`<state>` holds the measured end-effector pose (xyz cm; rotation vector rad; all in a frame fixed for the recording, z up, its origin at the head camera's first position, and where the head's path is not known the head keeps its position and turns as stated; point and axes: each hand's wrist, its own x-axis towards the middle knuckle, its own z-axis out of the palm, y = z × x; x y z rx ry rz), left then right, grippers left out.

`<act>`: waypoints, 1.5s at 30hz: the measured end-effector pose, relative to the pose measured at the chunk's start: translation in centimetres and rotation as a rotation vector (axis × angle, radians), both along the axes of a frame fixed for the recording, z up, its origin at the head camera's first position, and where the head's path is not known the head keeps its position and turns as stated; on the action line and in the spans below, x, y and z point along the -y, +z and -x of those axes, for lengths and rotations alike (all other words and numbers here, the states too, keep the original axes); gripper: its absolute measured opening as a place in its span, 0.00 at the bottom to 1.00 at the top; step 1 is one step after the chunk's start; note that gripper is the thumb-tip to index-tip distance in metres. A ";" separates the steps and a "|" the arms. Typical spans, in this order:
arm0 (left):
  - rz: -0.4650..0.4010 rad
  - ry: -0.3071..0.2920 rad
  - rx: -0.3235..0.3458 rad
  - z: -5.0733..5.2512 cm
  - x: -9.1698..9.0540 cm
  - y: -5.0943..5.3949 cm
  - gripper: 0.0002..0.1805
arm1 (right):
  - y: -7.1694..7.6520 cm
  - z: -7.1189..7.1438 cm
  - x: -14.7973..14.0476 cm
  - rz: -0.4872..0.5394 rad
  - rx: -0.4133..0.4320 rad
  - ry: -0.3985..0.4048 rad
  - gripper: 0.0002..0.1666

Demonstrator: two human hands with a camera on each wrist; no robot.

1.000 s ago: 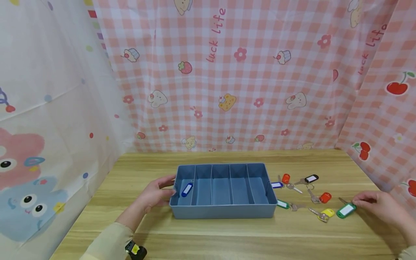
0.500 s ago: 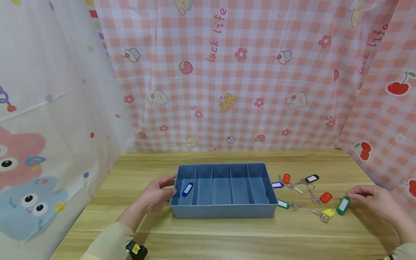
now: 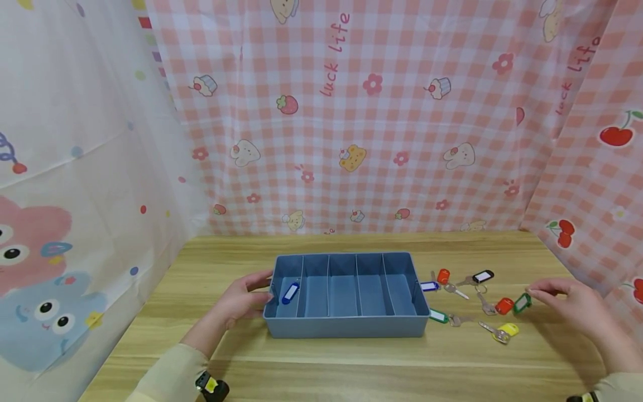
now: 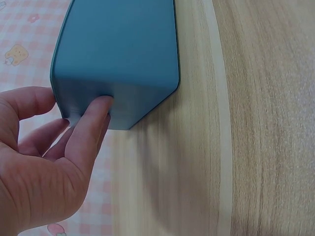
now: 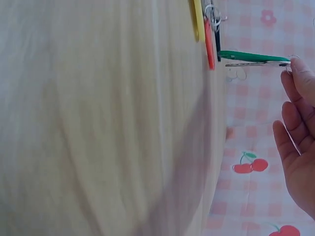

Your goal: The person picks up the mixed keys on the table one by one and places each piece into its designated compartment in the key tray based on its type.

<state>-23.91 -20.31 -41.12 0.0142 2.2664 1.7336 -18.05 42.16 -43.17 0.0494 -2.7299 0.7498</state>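
Note:
My left hand [image 3: 246, 301] rests against the left end of the blue-grey box [image 3: 346, 327]; in the left wrist view its relaxed fingers [image 4: 91, 123] touch the end wall. Five compartments divide the box, and a blue key tag [image 3: 290, 292] lies in the leftmost one. At the right, my right hand [image 3: 577, 307] pinches the ring of a green key tag [image 3: 522, 302] between thumb and forefinger. The right wrist view shows that green tag [image 5: 253, 56] with its key [image 5: 256, 64], raised off the table, the other fingers loosely bent.
Right of the box lie a blue tag [image 3: 429, 286], a green tag [image 3: 438, 316], orange-red tags [image 3: 443, 276], a black tag [image 3: 483, 276] and a yellow tag [image 3: 508, 329], with keys. Patterned cloth [image 3: 372, 128] hangs behind the wooden table [image 3: 321, 368].
My right hand has moved left and slightly up in the head view, lifting the green tag, which has turned. My left hand and the box have stayed in place.

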 end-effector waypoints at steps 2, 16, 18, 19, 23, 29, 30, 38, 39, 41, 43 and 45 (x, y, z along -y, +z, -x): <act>0.001 0.001 0.001 0.0 0.0 -0.1 0.34 | 0.2 0.1 0.4 0.007 0.007 -0.007 0.12; 0.000 -0.001 -0.008 -0.1 -0.1 0.0 0.33 | 0.7 1.1 3.6 0.087 -0.111 0.072 0.05; 0.006 0.007 -0.009 0.0 -0.1 -0.1 0.33 | 0.8 1.3 4.1 0.082 -0.121 0.073 0.05; 0.005 0.008 -0.011 0.0 -0.1 -0.1 0.33 | 0.9 1.3 4.4 0.080 -0.118 0.072 0.05; 0.017 0.016 -0.012 0.0 -0.1 -0.2 0.32 | 1.1 1.6 5.4 0.077 -0.111 0.064 0.06; 0.020 0.009 -0.016 0.0 0.0 -0.2 0.33 | 1.4 2.1 6.9 0.080 -0.131 0.076 0.05; 0.018 0.014 -0.015 0.0 0.0 -0.2 0.32 | 1.4 2.2 7.2 0.082 -0.134 0.079 0.05; 0.021 0.023 -0.011 0.2 0.0 -0.3 0.32 | 2.2 2.8 9.4 0.094 -0.136 0.119 0.06; 0.021 0.023 -0.011 0.3 0.0 -0.4 0.33 | 2.4 3.0 9.7 0.089 -0.144 0.122 0.06; 0.018 0.024 -0.011 0.3 0.0 -0.3 0.33 | 2.6 3.2 10.4 0.085 -0.155 0.128 0.06; 0.018 0.025 -0.011 0.3 0.0 -0.3 0.32 | 2.8 3.4 11.0 0.082 -0.170 0.135 0.05; 0.019 0.026 -0.009 0.2 0.0 -0.3 0.32 | 3.0 3.7 11.7 0.079 -0.192 0.141 0.05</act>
